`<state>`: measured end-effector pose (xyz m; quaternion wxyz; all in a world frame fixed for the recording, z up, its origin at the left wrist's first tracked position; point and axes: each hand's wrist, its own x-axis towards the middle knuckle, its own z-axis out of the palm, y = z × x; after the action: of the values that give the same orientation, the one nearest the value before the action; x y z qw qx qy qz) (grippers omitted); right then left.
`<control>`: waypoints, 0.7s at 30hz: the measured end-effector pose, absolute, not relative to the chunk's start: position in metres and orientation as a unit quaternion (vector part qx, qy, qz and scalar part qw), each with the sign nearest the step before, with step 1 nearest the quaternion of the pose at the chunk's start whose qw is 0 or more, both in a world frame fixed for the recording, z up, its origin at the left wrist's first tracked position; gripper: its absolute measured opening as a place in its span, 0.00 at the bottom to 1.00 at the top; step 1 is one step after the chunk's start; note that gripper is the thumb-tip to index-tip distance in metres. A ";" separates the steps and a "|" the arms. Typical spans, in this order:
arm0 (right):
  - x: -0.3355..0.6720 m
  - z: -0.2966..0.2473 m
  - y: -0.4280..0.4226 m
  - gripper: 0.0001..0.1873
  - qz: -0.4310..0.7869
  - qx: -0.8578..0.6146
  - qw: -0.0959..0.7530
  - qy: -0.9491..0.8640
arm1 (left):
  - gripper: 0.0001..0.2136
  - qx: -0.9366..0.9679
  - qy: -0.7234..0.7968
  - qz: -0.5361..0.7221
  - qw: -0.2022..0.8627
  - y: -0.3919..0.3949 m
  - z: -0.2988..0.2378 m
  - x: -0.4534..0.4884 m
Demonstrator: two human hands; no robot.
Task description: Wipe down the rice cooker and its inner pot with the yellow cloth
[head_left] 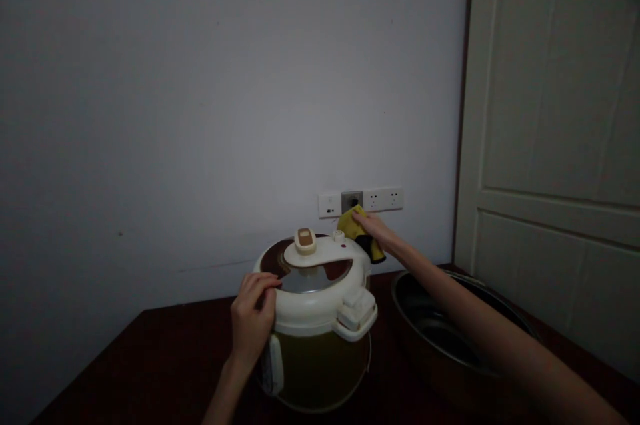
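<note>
An electric pressure cooker [315,311] with a white lid and a dark gold body stands on the dark table. My left hand [254,305] rests at the left edge of its lid, fingers bent over the rim and touching it. At the far right side of the lid, my right hand [375,228] grips a yellow cloth [350,225] with a black part hanging down. The cloth is beside the lid's back edge, below the wall sockets; whether it presses on the lid is hard to see. A white side handle [356,311] sticks out on the right.
To the right, under my right forearm, stands a large dark basin [450,345] with a metallic rim. A row of wall sockets [383,199] is just behind the cooker. The white wall and a pale panelled door [560,145] bound the table [150,358].
</note>
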<state>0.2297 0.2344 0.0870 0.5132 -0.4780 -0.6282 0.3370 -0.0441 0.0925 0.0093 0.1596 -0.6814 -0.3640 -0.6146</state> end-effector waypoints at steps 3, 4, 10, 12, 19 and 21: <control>0.211 0.074 0.253 0.16 0.394 -0.489 0.455 -0.632 | 0.09 -0.678 -0.366 -0.615 0.166 0.092 0.008 -0.043; 0.208 0.071 0.256 0.17 0.406 -0.490 0.440 -0.633 | 0.09 -0.677 -0.365 -0.616 0.168 0.092 0.008 -0.043; 0.216 0.053 0.245 0.24 0.423 -0.509 0.419 -0.622 | 0.09 -0.663 -0.370 -0.625 0.179 0.091 0.005 -0.040; 0.221 0.043 0.228 0.27 0.394 -0.513 0.434 -0.627 | 0.09 -0.656 -0.372 -0.631 0.181 0.091 0.004 -0.039; 0.217 0.020 0.173 0.30 0.277 -0.410 0.564 -0.661 | 0.09 -0.642 -0.381 -0.642 0.175 0.092 0.003 -0.036; 0.215 0.025 0.178 0.28 0.286 -0.412 0.547 -0.671 | 0.09 -0.641 -0.379 -0.645 0.170 0.093 0.002 -0.036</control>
<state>0.2155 0.1784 0.0247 0.5466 -0.4115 -0.6710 0.2856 -0.0361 0.0926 0.0020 0.1702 -0.6414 -0.3785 -0.6452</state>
